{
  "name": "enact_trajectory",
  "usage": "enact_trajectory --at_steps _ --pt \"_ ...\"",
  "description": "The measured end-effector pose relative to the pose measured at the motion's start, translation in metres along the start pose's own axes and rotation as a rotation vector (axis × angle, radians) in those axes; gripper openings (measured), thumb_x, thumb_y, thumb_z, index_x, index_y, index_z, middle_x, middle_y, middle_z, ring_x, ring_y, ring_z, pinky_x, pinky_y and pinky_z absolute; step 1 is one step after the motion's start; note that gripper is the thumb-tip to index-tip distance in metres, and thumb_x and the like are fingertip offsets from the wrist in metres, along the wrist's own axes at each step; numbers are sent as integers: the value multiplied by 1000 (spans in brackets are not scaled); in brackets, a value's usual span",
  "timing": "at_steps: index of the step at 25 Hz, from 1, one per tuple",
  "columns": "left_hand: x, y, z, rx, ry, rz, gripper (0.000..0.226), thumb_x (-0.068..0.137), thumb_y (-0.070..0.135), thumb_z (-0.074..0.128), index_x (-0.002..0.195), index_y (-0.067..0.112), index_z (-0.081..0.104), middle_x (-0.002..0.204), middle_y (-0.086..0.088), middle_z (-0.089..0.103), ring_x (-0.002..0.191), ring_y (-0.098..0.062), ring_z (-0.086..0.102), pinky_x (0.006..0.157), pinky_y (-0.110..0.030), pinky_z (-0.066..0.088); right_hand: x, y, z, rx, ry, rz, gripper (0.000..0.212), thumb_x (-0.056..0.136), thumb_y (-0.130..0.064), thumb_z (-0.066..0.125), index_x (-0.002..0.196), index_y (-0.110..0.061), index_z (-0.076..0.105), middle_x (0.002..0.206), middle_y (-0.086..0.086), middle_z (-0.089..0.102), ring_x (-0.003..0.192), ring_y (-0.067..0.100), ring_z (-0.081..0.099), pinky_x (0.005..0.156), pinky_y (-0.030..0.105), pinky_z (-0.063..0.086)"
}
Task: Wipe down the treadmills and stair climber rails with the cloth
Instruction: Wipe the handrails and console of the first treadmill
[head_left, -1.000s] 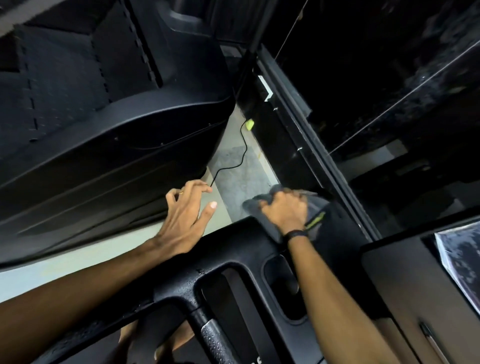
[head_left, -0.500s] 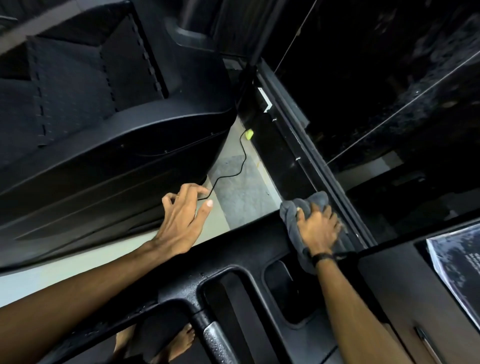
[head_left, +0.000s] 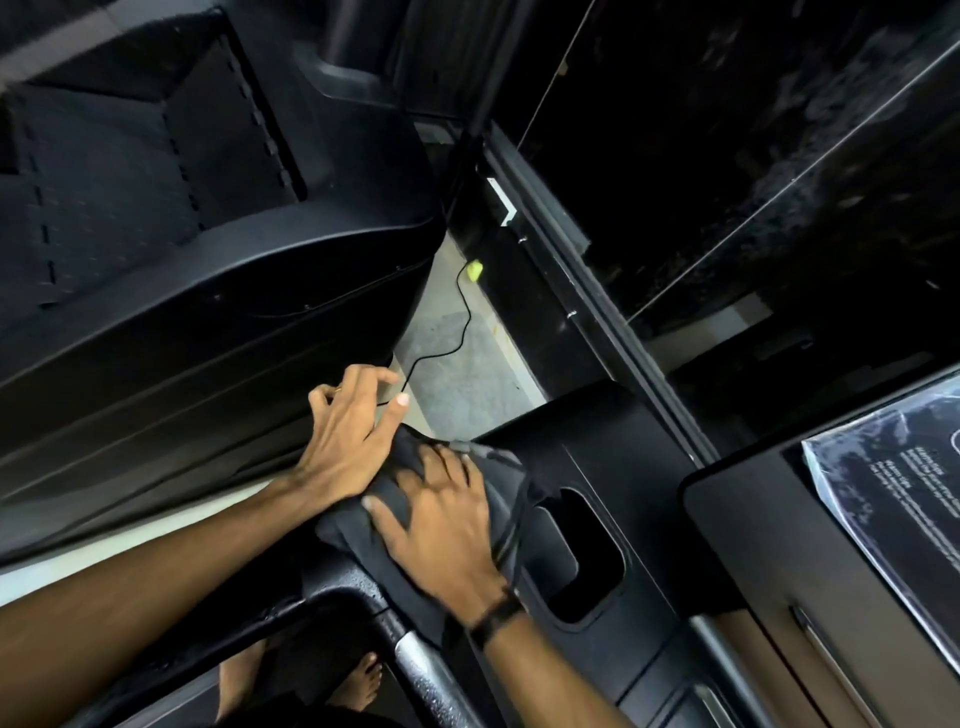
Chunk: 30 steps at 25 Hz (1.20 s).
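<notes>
A dark grey cloth (head_left: 387, 501) lies bunched on the black console top (head_left: 613, 447) of the machine in front of me. My right hand (head_left: 441, 525) presses flat on the cloth, fingers spread, a black band on the wrist. My left hand (head_left: 350, 431) rests on the console's left edge, touching the cloth's left side, with its fingers loosely curled and holding nothing. A silver and black handrail (head_left: 426, 670) runs down from the console below my hands.
The black stair climber body (head_left: 208, 291) fills the left. A thin black cable (head_left: 457, 332) with a yellow-green plug (head_left: 474, 270) lies on the pale floor between the machines. A cup-holder recess (head_left: 587, 561) sits right of the cloth, and a glossy display (head_left: 893, 478) further right. Bare feet show at the bottom.
My right hand has swept the cloth leftward along the console top, from its right corner to right beside my left hand. My left hand stayed on the edge.
</notes>
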<state>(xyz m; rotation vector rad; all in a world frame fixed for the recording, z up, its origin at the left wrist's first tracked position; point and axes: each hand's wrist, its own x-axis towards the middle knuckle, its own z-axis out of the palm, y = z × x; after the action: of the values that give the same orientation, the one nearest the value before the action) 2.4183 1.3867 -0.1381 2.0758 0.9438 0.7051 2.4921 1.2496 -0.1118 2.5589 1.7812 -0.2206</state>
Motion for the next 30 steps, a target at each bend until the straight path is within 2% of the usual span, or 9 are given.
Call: enact_trajectory --at_steps 2,4,8,12,15,19,22,25,30 --pt "-2 -5 -5 3 -3 -3 55 93 57 23 122 19 50 113 11 44 102 -12 52 95 -27 14 -22 29 -5 37 70 35 55 99 -65 31 125 -30 65 142 6 56 134 27 46 116 48 29" --pt "-3 -11 -10 -2 0 -22 56 93 58 23 123 19 50 112 9 46 101 -12 53 97 -29 15 -13 69 -14 -14 85 219 57 99 -62 32 131 -26 62 147 10 50 138 31 41 119 48 24" --pt "-6 -12 -14 -8 5 -48 56 92 58 23 122 20 51 111 8 47 103 -12 54 98 -30 16 59 108 -34 -73 -79 470 60 98 -60 41 136 -17 57 150 15 44 141 35 33 120 51 16" --pt "-13 -5 -7 5 -38 -13 54 93 57 23 123 21 50 115 10 46 102 -10 54 97 -27 14 83 59 -25 -20 -245 275 56 91 -61 50 118 -15 69 125 14 64 124 34 53 114 49 30" --pt "-9 -5 -9 37 -69 -10 57 92 58 23 122 19 51 119 8 49 104 -12 55 95 -29 15 54 8 -11 78 -204 93 53 87 -60 49 115 -20 68 119 11 67 117 32 57 107 43 38" --pt "-4 -14 -21 39 -33 -57 38 100 47 37 119 18 53 119 5 53 103 -15 57 96 -33 18 -10 0 -3 143 -42 -17 65 93 -71 31 129 -28 63 145 4 52 139 24 40 122 41 19" --pt "-3 -17 -28 49 -26 -102 19 101 36 51 110 20 57 106 7 61 95 -15 60 93 -34 22 -17 39 -14 119 16 141 62 94 -70 33 135 -32 59 153 4 43 146 23 30 125 41 9" --pt "-2 -14 -34 102 -257 -174 22 95 46 59 93 25 62 78 8 65 83 -16 63 91 -35 40 8 53 -24 59 13 348 58 95 -67 38 138 -30 55 154 7 39 147 26 26 124 46 11" --pt "-5 3 -25 113 -622 -266 53 79 72 63 77 19 70 71 4 70 72 -11 63 69 -28 46 13 39 -22 -117 -19 378 65 97 -68 26 137 -24 53 145 10 47 134 32 41 110 50 33"
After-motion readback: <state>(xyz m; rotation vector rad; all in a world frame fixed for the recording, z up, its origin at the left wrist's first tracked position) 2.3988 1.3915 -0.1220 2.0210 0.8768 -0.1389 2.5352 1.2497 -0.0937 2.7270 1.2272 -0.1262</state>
